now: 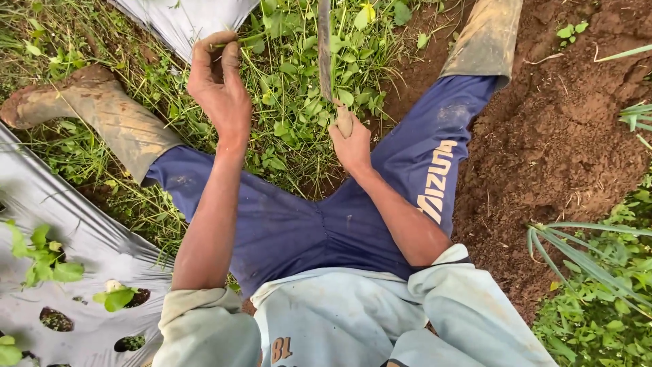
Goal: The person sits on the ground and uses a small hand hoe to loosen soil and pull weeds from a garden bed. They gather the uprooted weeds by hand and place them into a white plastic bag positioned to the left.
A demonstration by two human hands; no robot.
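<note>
Fingers of left hand [219, 85] pinched together on a green weed stem [239, 41] above the grass; right hand [351, 144] clamped around sickle handle [344, 121], blade [324, 47] pointing into weeds [292, 115].

Both arms are bare to the elbow, sleeves bunched up near the body, and they reach out away from the chest. The left hand [219, 81] is the farther one, wrist bent, thumb and fingertips pinched together at the top. The right hand [350, 144] sits nearer and more to the right, fist closed, thumb pointing away. Hands are well apart.
</note>
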